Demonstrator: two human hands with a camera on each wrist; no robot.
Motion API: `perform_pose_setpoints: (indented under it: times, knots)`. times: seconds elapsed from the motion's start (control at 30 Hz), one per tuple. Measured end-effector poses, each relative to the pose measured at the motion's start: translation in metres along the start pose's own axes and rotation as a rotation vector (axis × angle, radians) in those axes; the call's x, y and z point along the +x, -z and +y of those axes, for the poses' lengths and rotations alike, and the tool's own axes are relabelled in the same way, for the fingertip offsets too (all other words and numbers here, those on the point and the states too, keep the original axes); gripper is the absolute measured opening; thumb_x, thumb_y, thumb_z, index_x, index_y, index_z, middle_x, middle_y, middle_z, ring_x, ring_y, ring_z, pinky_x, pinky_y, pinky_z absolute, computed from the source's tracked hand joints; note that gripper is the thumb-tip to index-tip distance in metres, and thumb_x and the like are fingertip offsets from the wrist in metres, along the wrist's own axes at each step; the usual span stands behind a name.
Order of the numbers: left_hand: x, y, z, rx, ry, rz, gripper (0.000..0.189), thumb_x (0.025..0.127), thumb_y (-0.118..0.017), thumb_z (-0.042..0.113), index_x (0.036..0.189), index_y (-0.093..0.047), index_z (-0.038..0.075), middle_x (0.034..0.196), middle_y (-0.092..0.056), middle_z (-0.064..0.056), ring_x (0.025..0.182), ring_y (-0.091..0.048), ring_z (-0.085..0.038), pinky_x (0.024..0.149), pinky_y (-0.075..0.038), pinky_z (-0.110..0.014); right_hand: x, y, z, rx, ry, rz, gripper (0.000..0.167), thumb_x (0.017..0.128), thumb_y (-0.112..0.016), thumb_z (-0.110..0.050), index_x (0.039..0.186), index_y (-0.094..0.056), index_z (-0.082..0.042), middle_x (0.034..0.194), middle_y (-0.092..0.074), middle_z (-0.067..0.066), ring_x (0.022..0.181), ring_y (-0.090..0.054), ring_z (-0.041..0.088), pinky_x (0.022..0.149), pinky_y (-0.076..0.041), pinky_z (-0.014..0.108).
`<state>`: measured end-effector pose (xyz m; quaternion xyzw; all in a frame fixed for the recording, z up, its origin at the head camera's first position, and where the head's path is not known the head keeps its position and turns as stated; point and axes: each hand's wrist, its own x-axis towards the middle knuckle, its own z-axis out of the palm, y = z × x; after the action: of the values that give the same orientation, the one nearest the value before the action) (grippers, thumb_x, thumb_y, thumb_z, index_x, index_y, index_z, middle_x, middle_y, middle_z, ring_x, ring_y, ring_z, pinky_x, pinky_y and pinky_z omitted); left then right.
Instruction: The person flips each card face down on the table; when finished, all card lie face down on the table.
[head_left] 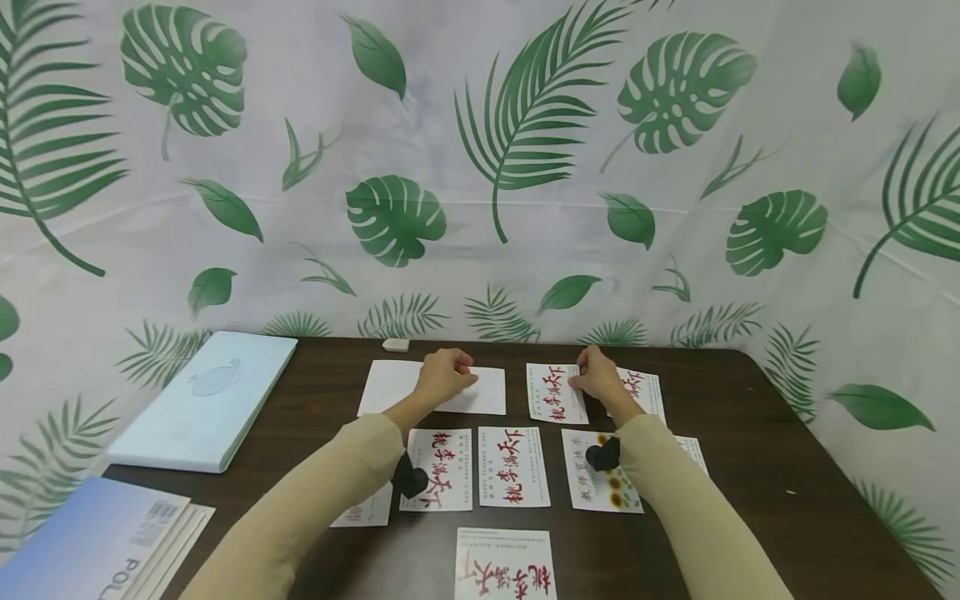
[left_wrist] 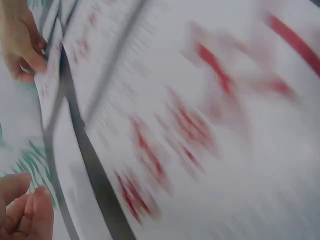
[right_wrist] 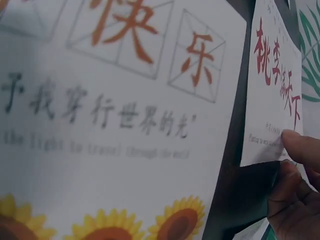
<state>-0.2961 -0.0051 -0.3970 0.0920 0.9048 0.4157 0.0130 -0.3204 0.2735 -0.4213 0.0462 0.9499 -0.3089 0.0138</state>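
Observation:
At the back of the table my right hand (head_left: 597,379) pinches the edge of a white card with red calligraphy (head_left: 551,396) between thumb and fingers. The right wrist view shows that card (right_wrist: 272,95) with the thumb on its face and its lower edge lifted from the dark table. My left hand (head_left: 444,377) hovers over blank white cards (head_left: 487,393), its fingers loosely bent and nothing between them. Seen from the left wrist, that hand (left_wrist: 27,212) has a gap between thumb and fingers. Another red-lettered card (head_left: 641,392) lies partly hidden behind my right hand.
Nearer me lie two red-lettered cards (head_left: 514,467) (head_left: 450,467), a sunflower card (head_left: 592,483) and one more card (head_left: 504,565) at the front. A pale blue book (head_left: 202,400) and a stack of blue-covered booklets (head_left: 90,533) sit left. A small white block (head_left: 396,344) stands by the back edge.

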Motion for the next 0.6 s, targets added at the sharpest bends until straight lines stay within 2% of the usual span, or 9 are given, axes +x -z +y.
perform_pose_setpoints:
  times: [0.17, 0.37, 0.47, 0.6]
  knots:
    - [0.014, -0.028, 0.026, -0.213, 0.064, -0.063, 0.031, 0.083, -0.070, 0.006, 0.111, -0.063, -0.004, 0.097, -0.066, -0.014, 0.078, -0.067, -0.021, 0.062, -0.055, -0.021, -0.001, 0.001, 0.007, 0.053, 0.043, 0.053, 0.028, 0.081, -0.067, 0.002, 0.095, -0.043, -0.002, 0.082, -0.045, 0.008, 0.074, -0.045, 0.022, 0.061, -0.039, 0.030]
    - [0.026, -0.057, 0.042, -0.339, 0.106, -0.068, 0.038, 0.082, -0.068, 0.000, 0.118, -0.058, -0.008, 0.105, -0.063, -0.021, 0.093, -0.066, -0.030, 0.072, -0.057, -0.026, -0.004, 0.001, 0.012, 0.093, 0.112, 0.101, 0.025, 0.081, -0.067, 0.003, 0.093, -0.046, -0.002, 0.082, -0.049, 0.009, 0.078, -0.048, 0.023, 0.064, -0.040, 0.030]
    - [0.029, -0.066, 0.049, -0.340, 0.120, -0.070, 0.039, 0.082, -0.068, 0.001, 0.119, -0.058, -0.008, 0.107, -0.062, -0.021, 0.098, -0.064, -0.032, 0.076, -0.056, -0.029, -0.005, 0.002, 0.014, 0.120, 0.147, 0.125, 0.024, 0.081, -0.067, 0.003, 0.092, -0.046, -0.002, 0.083, -0.051, 0.009, 0.078, -0.049, 0.022, 0.065, -0.041, 0.029]
    - [0.035, -0.077, 0.053, -0.262, 0.114, -0.053, 0.037, 0.083, -0.069, 0.006, 0.118, -0.060, -0.004, 0.106, -0.065, -0.017, 0.098, -0.063, -0.029, 0.077, -0.055, -0.031, -0.005, 0.005, 0.017, 0.138, 0.195, 0.155, 0.023, 0.080, -0.067, 0.003, 0.092, -0.047, -0.002, 0.082, -0.053, 0.010, 0.076, -0.050, 0.021, 0.064, -0.041, 0.027]
